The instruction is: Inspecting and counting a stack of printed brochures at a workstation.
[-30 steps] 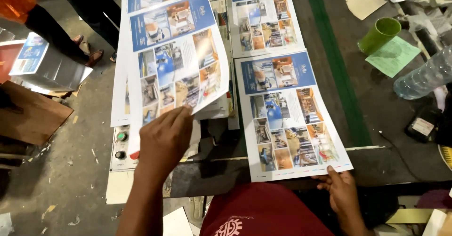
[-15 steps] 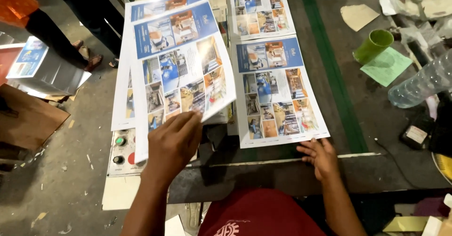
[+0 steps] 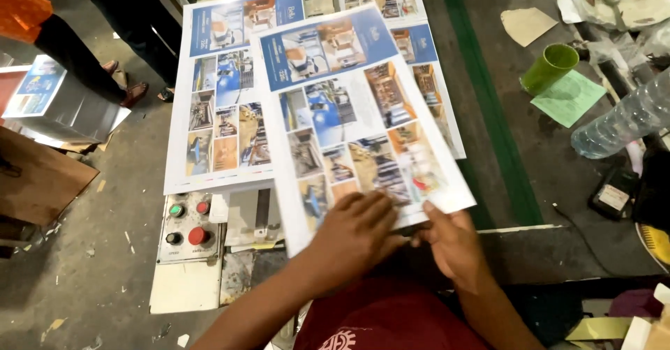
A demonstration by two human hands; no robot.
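The left hand (image 3: 356,228) lies flat on the near edge of a printed sheet (image 3: 356,127), fingers together and pressing it. The right hand (image 3: 450,242) pinches the same edge, fingers clamped on the paper. The sheet sits tilted over another printed sheet (image 3: 223,113) on the tabletop (image 3: 558,175), above a control panel (image 3: 185,224).

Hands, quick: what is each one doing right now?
Left hand: fingers spread flat on the top printed sheet, pressing, not gripping.
Right hand: pinching that sheet's near edge between thumb and fingers.
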